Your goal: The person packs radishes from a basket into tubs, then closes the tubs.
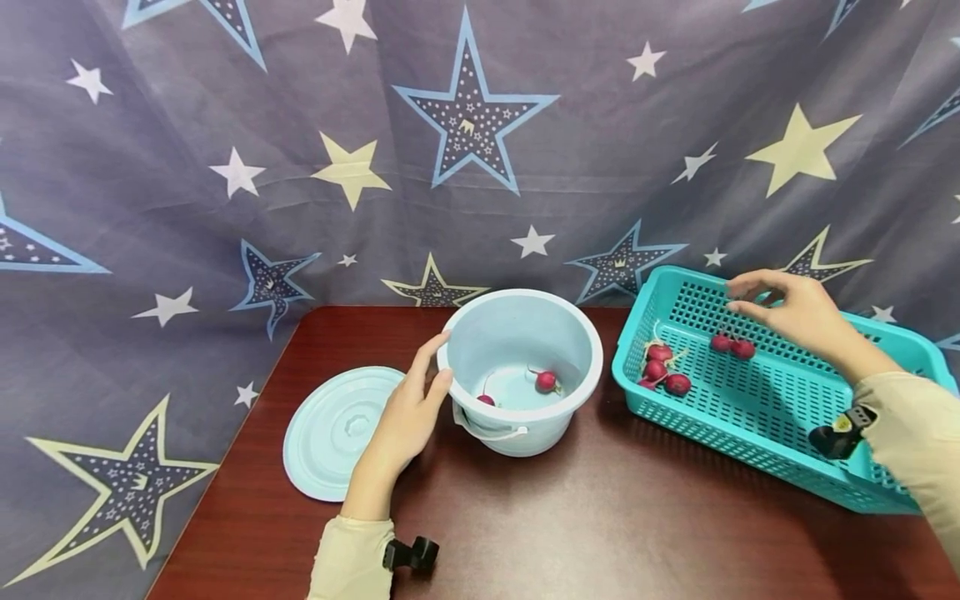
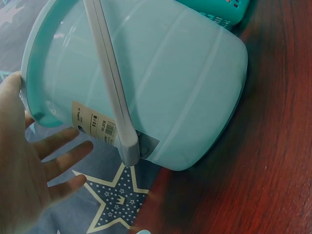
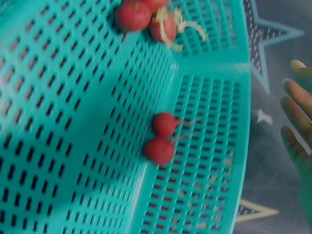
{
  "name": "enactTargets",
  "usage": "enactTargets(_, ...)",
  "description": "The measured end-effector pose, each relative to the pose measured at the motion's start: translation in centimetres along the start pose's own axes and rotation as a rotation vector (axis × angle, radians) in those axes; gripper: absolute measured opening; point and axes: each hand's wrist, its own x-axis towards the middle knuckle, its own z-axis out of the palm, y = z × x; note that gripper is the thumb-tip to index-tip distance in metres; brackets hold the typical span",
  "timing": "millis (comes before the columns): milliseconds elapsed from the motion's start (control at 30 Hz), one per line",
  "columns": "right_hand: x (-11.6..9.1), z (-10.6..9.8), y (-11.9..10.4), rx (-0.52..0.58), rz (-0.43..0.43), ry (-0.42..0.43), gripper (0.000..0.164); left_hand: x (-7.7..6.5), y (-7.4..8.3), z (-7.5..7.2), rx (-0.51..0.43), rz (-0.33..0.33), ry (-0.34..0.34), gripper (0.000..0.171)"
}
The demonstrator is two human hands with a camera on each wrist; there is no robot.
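My left hand (image 1: pixel 408 408) rests against the left rim of a light blue bucket (image 1: pixel 525 433), thumb and fingertips at the rim. Its other fingers are spread beside the bucket wall in the left wrist view. Two red radishes (image 1: pixel 546 382) lie inside on the bucket's bottom. Over the far side of a turquoise basket (image 1: pixel 738 446), my right hand (image 1: pixel 798 312) hovers with loosely bent fingers and nothing between them. Below it, a pair of radishes (image 3: pixel 160 150) lies against the basket's long wall. Several more radishes (image 1: pixel 656 369) are grouped at the basket's left end.
A round light blue lid (image 1: pixel 318 450) lies on the dark red table (image 1: pixel 600 533), left of the bucket and partly behind my left arm. The bucket's handle (image 1: pixel 491 433) hangs down its front. A star-patterned curtain (image 1: pixel 300 100) rises behind the table.
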Motion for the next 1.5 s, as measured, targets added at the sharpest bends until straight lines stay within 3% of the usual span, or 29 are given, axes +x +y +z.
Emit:
enactTargets(300,-1.1,-0.3,3.1,-0.037,0.101,-0.082,0.035,0.0,0.0,0.2,-0.001,0.001,-0.004,0.047)
enactTargets(733,-2.5,1.0,6.7,-0.085,0.121,-0.26,0.041,0.0,0.1,0.3,-0.004,-0.007,-0.012,0.047)
enactTargets(933,-2.9,1.6,7.6,-0.112,0.153,-0.351,0.043,0.0,0.0,0.3,-0.008,-0.006,-0.015,0.047)
enactTargets(1500,-2.5,2.5,8.1,-0.191,0.131,-0.408,0.05,0.0,0.0,0.1,-0.026,0.02,0.003,0.048)
